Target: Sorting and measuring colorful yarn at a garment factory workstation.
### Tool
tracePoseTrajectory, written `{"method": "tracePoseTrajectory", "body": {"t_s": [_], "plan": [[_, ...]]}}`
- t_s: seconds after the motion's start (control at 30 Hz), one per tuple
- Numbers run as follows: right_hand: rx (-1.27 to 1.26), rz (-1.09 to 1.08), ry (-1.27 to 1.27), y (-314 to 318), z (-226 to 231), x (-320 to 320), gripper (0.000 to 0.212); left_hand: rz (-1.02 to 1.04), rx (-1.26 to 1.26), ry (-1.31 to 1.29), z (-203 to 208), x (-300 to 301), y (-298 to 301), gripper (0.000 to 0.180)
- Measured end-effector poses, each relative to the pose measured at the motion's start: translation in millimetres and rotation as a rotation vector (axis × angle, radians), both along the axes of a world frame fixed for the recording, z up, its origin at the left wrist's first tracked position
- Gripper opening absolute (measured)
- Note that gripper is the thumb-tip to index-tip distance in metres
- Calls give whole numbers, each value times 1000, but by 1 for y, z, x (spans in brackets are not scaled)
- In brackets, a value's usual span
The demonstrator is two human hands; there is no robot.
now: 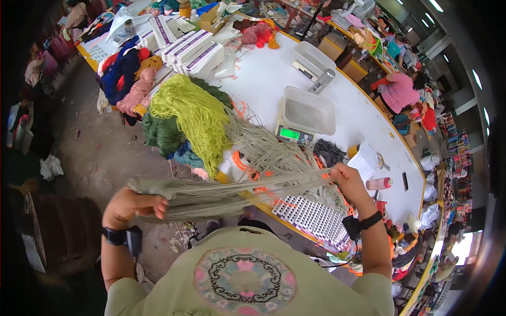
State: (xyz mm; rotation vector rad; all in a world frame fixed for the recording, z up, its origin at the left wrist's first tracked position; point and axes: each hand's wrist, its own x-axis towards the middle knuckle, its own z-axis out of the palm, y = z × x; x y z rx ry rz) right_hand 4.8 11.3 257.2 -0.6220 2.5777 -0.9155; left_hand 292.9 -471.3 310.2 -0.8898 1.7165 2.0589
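While the left hand [129, 206] is closed around one end of a grey-green yarn bundle [232, 190], the right hand [349, 179] pinches the other end at 3 o'clock. This bundle is stretched between them, above the white table [363, 121] edge. A digital scale [303, 117] with a plastic tray stands at 12 o'clock from the bundle, and lime yarn [195, 118] lies at 11 o'clock.

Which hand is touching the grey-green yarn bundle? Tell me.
Touching, both. The head view shows the left hand gripping one end of the yarn bundle and the right hand pinching the other.

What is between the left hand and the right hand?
In the head view, a bundle of grey-green yarn stretches from the left hand to the right hand.
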Motion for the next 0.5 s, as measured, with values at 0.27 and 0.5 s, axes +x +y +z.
{"method": "tracePoseTrajectory", "body": {"t_s": [0.27,0.5], "plan": [[562,-478,379,217,-47,-80,29,628,571,406,-81,91,-176,15],[663,-650,448,296,-74,-120,33,1213,264,677,-113,226,-322,15]]}}
